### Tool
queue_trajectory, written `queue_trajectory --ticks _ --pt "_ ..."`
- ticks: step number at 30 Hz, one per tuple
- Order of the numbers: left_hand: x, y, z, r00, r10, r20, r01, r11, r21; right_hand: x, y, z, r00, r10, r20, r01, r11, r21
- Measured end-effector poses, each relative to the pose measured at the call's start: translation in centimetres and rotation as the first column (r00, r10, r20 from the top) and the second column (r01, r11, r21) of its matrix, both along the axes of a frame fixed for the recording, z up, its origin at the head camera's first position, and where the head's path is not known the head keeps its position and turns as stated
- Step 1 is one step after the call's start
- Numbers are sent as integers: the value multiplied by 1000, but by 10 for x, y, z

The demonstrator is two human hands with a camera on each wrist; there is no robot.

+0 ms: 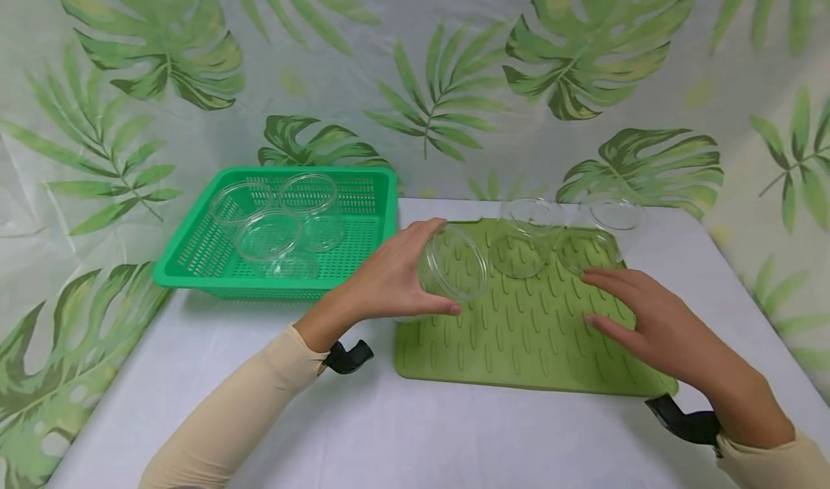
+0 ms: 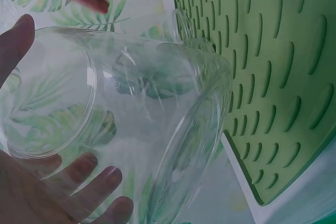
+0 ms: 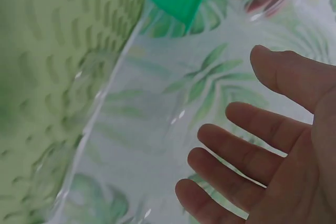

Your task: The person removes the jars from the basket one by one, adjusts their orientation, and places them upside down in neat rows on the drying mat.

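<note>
Reading left to right in the head view: a green slatted basket (image 1: 220,283) sits on the white tablecloth (image 1: 363,431), three clear jars (image 1: 268,235) inside; its front wall partly screens their lower ends. Leaf-print backdrop (image 1: 441,100) rises behind. Next, the left hand (image 1: 398,273), beige left sleeve (image 1: 227,410) and black wrist bracket (image 1: 348,357) below it, grips one clear jar (image 1: 457,262) between thumb and spread, curved fingers. This jar is tilted, over the left part of the green ridged mat (image 1: 506,352); contact of its base with the mat cannot be told. The hand covers part of the jar wall and the mat's left edge. Right of it, two more jars (image 1: 519,255) stand side by side, upright, on the mat's rear portion, occupying that area. Furthest right, the right hand (image 1: 648,323) hovers over the mat, empty, fingers loosely extended and thumb apart, fingertips near the right-hand standing jar; it blocks part of the mat's right edge. Second black bracket (image 1: 684,420) at that wrist.
</note>
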State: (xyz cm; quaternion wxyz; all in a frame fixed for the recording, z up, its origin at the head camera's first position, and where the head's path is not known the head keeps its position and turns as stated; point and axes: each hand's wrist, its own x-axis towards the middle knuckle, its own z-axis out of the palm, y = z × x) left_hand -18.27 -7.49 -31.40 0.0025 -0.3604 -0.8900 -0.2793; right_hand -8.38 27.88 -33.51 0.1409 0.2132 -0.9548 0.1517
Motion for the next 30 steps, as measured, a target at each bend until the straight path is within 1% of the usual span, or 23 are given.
queue_trajectory --ticks 6,10,12,15,19,21,23,25,30 --pt "1 2 -1 1000 -5 -11 5 1000 -8 -15 -31 22 996 45 71 -42 998 -45" --pt "1 3 -3 1000 -3 -13 3 1000 -22 -27 -51 28 992 105 73 -98 991 -94" --pt "1 4 -4 1000 0 -15 0 1000 -28 -35 -60 29 986 148 74 -137 981 -134" --pt "0 7 -6 999 6 -34 -8 999 -53 -46 -74 26 969 221 115 -193 957 -215" --pt "0 13 -8 998 10 -60 -15 997 -82 -57 -93 22 936 295 193 -225 921 -317" --pt "0 15 -8 998 5 -68 -10 997 -78 -60 -101 21 926 322 200 -238 904 -355" --pt "1 17 -8 997 -4 -80 -1 998 -61 -63 -107 20 920 340 195 -246 887 -390" --pt "0 17 -7 995 -17 -99 12 999 -50 -64 -110 18 917 351 190 -250 876 -412" --pt "-1 18 -6 990 -36 -140 33 999 -27 -67 -115 16 916 355 187 -249 869 -428"
